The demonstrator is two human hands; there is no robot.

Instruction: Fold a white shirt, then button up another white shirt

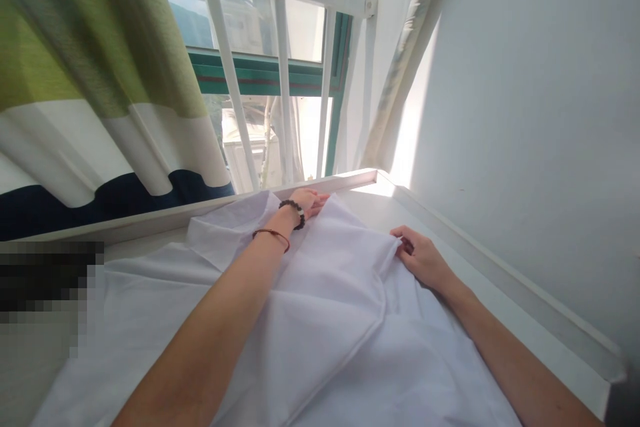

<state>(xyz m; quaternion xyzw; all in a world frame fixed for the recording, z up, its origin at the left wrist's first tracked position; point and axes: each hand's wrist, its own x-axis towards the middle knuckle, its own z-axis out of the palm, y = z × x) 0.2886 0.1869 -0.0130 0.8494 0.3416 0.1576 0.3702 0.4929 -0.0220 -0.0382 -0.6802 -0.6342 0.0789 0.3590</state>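
A large piece of white cloth point(320, 320) lies spread in loose folds before me; it could be a garment, but its kind does not show clearly. My left hand point(306, 201) reaches to its far edge, fingers stretched out to the right and resting on the cloth. A dark beaded bracelet and a thin reddish bangle circle that wrist. At the cloth's right side, my right hand point(419, 255) pinches a raised corner between thumb and fingers. One hem runs diagonally down the middle of the upper layer.
Under the cloth is a white surface with a raised rim point(480, 253) along its far and right sides. A white railing point(283, 80) stands before a green-framed window. A striped curtain point(95, 73) hangs at left, a white wall point(540, 100) rises at right. The left edge is pixelated.
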